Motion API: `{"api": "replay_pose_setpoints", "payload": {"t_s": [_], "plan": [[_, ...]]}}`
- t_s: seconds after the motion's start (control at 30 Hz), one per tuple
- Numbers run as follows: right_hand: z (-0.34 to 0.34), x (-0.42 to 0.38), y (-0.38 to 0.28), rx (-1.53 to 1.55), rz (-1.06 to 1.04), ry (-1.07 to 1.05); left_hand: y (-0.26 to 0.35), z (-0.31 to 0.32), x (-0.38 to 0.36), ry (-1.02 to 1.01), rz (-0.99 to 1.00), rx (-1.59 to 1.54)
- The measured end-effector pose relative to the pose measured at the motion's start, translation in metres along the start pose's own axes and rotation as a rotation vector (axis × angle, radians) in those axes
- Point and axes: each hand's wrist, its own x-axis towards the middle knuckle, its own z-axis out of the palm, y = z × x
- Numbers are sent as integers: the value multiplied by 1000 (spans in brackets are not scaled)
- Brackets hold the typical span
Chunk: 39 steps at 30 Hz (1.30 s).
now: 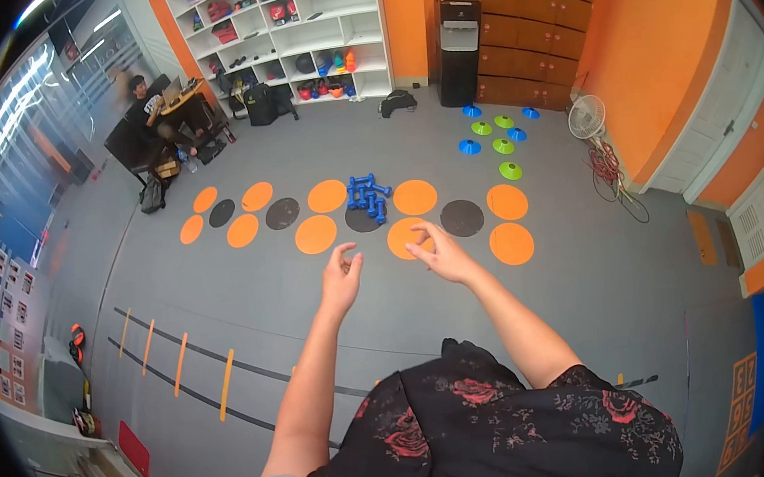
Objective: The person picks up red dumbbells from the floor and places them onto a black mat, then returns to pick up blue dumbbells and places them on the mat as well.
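Observation:
Both my arms reach forward over the grey floor. My left hand (343, 277) is held up with its fingers curved and apart, nothing in it. My right hand (440, 253) has thumb and fingers spread, also holding nothing; in view it overlaps the edge of an orange floor circle (406, 234). Beyond the hands, a cluster of several blue dumbbells (369, 197) lies on and around a black floor circle (364, 223). Neither hand touches the dumbbells.
An agility ladder (228, 385) lies at lower left. Blue and green cones (503, 146) stand near a water dispenser (460, 52). A fan (586, 116) and tangled cables (608, 166) are at right. Back left, a person (153, 106) sits by a desk; shelves (325, 32) line the wall.

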Motion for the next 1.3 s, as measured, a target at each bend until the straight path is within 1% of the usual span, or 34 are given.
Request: {"api": "replay_pose_setpoints", "payload": {"t_s": [0.07, 0.13, 0.23, 0.37, 0.43, 0.5, 0.63, 0.7, 0.77, 0.97, 1.03, 1.17, 1.2, 1.3], "plan": [[-27, 36, -4, 31, 35, -38, 11, 16, 38, 23, 13, 7], [-50, 66, 6, 61, 71, -66, 19, 35, 75, 39, 32, 14], [-85, 123, 21, 22, -25, -23, 33, 60, 141, 66, 111, -37], [-105, 188, 47, 61, 31, -43, 34, 81, 195, 86, 58, -89], [-104, 214, 54, 73, 66, -67, 28, 84, 209, 90, 20, -106], [-98, 238, 62, 121, 91, -83, 18, 81, 226, 70, -59, -73], [-83, 292, 82, 184, 114, -111, -7, 76, 280, 86, -87, -69], [-77, 321, 91, 128, 131, -151, -23, 73, 312, 68, -99, -95], [-73, 353, 94, 146, 156, -133, -43, 69, 352, 40, -79, -108], [-57, 470, 97, 222, 230, -20, -58, 28, 481, -54, -68, -89], [-48, 509, 99, 244, 231, 15, -76, 17, 521, -77, -62, -102], [-33, 569, 102, 229, 330, 40, -106, 12, 590, -120, -89, -138], [-28, 579, 107, 230, 332, 46, -114, 12, 602, -126, -80, -128], [-18, 609, 132, 241, 368, 51, -145, 21, 638, -156, -143, -141]]}}
